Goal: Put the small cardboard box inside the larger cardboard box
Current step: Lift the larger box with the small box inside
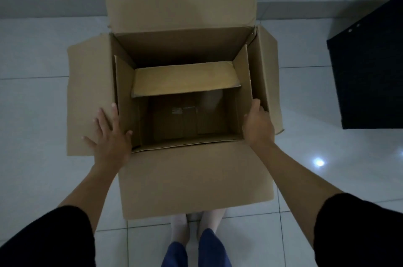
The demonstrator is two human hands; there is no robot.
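Observation:
The larger cardboard box stands open on the tiled floor with all of its flaps spread outward. The small cardboard box sits inside it, its side flaps upright and its far flap tilted inward over a dark interior. My left hand lies flat with fingers spread on the larger box's left flap, its thumb touching the small box's left side. My right hand is curled over the small box's right flap, the thumb inside and the fingers hidden between the two boxes.
A black cabinet stands on the floor to the right of the box. My feet are just behind the near flap. Pale floor tiles surround the box, with a wall behind the tall rear flap.

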